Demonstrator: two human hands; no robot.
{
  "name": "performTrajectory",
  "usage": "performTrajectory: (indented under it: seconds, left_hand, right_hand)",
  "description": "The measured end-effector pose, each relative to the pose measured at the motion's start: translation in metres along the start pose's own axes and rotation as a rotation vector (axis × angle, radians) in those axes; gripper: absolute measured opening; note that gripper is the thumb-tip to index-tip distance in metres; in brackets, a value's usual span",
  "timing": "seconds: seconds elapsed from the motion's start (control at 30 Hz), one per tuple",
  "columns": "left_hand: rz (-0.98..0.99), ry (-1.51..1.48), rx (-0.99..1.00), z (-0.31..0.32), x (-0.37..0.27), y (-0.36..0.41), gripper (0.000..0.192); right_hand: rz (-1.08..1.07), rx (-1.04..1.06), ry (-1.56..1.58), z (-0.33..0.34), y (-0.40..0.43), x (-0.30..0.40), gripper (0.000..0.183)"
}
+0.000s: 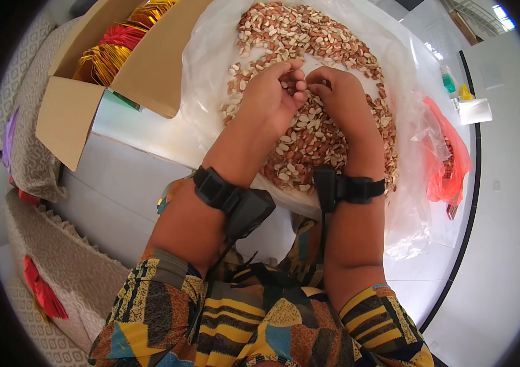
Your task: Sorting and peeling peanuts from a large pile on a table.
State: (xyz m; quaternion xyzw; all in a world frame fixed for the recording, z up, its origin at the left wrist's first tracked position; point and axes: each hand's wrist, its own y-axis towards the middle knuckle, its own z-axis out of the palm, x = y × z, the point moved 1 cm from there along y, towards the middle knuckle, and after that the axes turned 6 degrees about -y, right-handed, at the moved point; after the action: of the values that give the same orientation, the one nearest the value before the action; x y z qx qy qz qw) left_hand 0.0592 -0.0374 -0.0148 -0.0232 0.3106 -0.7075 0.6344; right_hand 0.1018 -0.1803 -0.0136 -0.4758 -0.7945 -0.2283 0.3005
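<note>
Shelled peanuts [317, 133], some with red skins and some pale and split, are spread over a clear plastic sheet [209, 50] in front of me. Above them my left hand [278, 94] is cupped palm up, its fingers curled around a few peanuts [290, 85]. My right hand [339, 94] is beside it, with thumb and forefinger bent together close to the left fingertips. Whether a peanut is pinched there is too small to tell. Each forearm wears a black strap with a device.
An open cardboard box [147, 69] of red and gold folded paper [115, 41] stands at the left. On the right lie a red plastic bag [448, 156] holding peanuts and a white box [474, 111]. Patterned covered seating [53, 238] is at far left.
</note>
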Motion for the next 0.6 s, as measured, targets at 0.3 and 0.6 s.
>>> performTrajectory:
  seconds: [0.3,0.6]
  left_hand:
    - [-0.076,-0.052,0.035,0.004,0.000,-0.002,0.014]
    - [-0.088,-0.037,0.097,0.042,0.004,0.000,0.012]
  right_hand:
    - [-0.054,-0.002,-0.024,0.006,0.002,0.006,0.013]
    - [0.119,-0.027,0.314,0.000,-0.002,0.016,0.023]
